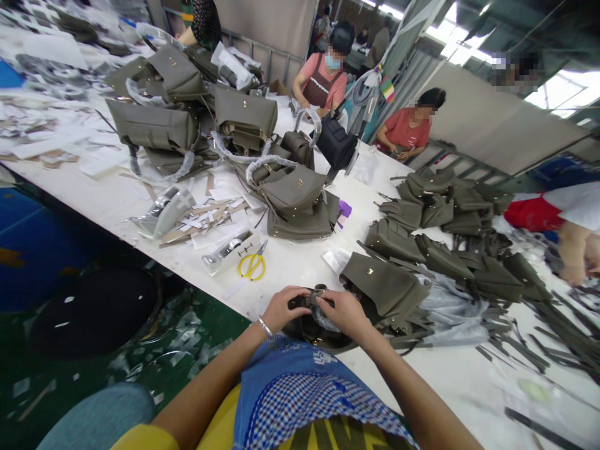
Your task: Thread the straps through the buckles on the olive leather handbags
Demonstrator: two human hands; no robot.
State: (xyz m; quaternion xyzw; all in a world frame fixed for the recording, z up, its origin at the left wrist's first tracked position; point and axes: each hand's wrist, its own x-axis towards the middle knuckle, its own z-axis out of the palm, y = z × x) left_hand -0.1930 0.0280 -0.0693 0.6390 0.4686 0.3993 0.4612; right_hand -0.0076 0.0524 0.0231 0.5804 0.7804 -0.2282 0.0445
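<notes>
My left hand (284, 307) and my right hand (343, 312) meet at the near edge of the white table (300, 265), both closed on a dark olive handbag strap (309, 299) with a small metal fitting and a bit of clear wrap. Under my hands lies a dark handbag (319, 334), partly hidden by them. An olive handbag (384, 284) lies just right of my right hand. Yellow-handled scissors (252, 265) lie on the table beyond my left hand.
Piles of olive handbags (295, 200) and flat bag parts (440, 206) cover the table, with paper scraps (197, 222) at left. Other people sit at the far end, and another person's arm (574, 250) shows at right. Scraps litter the green floor (178, 337).
</notes>
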